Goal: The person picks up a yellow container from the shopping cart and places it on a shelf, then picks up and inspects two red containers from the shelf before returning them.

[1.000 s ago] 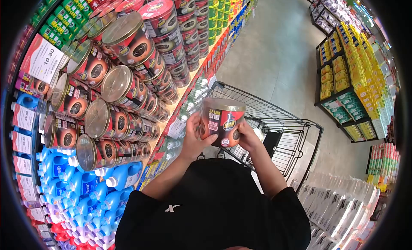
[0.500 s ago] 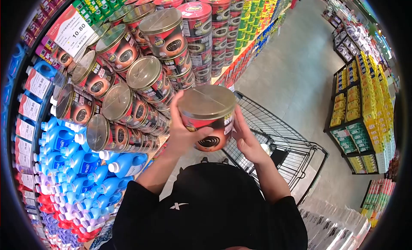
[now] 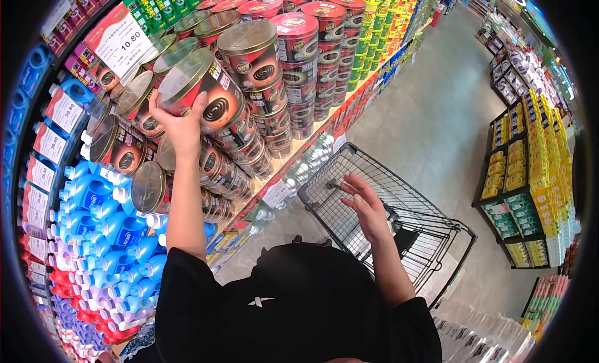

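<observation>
My left hand (image 3: 182, 127) grips a tub of mosquito coils (image 3: 219, 91), fingers and thumb around its near side. The tub is red and black, with a spiral coil pictured on the front and a clear lid, and it tilts among the stacked tubs. Close beside it stands another coil tub (image 3: 253, 67) on top of its column. My right hand (image 3: 367, 208) is held above the shopping cart (image 3: 331, 176), fingers apart with nothing in them.
A price sign (image 3: 121, 42) reading 10.80 stands behind the tubs. Blue detergent bottles (image 3: 134, 229) fill the near left. Red-lidded tubs (image 3: 296, 26) rise farther along the shelf. Across the grey aisle floor (image 3: 415, 101) is a rack of yellow packages (image 3: 536, 169).
The coil tub has gone from both hands in front of me to the stack on the left, held by my left hand alone. My right hand has let go of it.
</observation>
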Demonstrator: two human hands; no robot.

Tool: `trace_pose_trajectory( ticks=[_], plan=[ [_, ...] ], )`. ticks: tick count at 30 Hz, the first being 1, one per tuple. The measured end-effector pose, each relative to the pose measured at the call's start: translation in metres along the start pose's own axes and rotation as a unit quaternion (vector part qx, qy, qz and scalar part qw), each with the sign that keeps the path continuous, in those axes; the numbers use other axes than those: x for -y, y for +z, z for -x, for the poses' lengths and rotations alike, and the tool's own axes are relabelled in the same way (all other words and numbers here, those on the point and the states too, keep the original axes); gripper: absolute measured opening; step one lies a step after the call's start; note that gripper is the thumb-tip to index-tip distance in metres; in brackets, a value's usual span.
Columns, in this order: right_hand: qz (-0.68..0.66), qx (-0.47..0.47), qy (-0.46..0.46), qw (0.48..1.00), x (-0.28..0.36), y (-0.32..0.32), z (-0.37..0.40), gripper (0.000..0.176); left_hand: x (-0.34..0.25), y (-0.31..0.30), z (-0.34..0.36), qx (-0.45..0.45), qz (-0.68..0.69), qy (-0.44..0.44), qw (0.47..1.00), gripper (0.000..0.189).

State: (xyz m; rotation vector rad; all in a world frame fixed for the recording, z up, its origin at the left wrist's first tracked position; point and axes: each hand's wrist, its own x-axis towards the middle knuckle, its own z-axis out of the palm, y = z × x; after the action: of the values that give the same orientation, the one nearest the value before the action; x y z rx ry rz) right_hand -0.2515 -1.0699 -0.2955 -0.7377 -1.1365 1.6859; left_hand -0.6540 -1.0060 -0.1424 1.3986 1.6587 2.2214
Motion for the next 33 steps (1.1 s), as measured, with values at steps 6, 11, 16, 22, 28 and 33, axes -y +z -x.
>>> trace_pose_trajectory(
  ticks=[6,11,16,22,28,33],
  plan=[
    [0.001,-0.033,0.020,0.999,-0.017,-0.012,0.008,0.058,0.018,0.009,-0.014,0.022,-0.065,0.046,0.997,0.112],
    [-0.018,-0.056,0.034,0.998,-0.027,-0.017,0.015,0.057,0.029,0.012,-0.014,0.018,-0.090,0.074,0.993,0.107],
    [-0.023,-0.068,0.041,0.997,-0.036,-0.021,0.018,0.055,0.028,0.016,-0.009,0.008,-0.133,0.081,0.988,0.111],
    [-0.034,-0.075,0.048,0.995,-0.044,-0.023,0.020,0.052,0.028,0.017,-0.004,0.010,-0.108,0.070,0.992,0.112],
    [-0.001,-0.105,0.077,0.991,-0.070,-0.035,0.021,0.051,0.018,0.019,0.003,-0.001,-0.187,0.082,0.979,0.129],
    [0.469,-0.127,0.168,0.858,-0.174,-0.097,0.045,0.066,-0.009,0.024,0.069,-0.035,-0.099,0.224,0.969,0.097]
  ],
)
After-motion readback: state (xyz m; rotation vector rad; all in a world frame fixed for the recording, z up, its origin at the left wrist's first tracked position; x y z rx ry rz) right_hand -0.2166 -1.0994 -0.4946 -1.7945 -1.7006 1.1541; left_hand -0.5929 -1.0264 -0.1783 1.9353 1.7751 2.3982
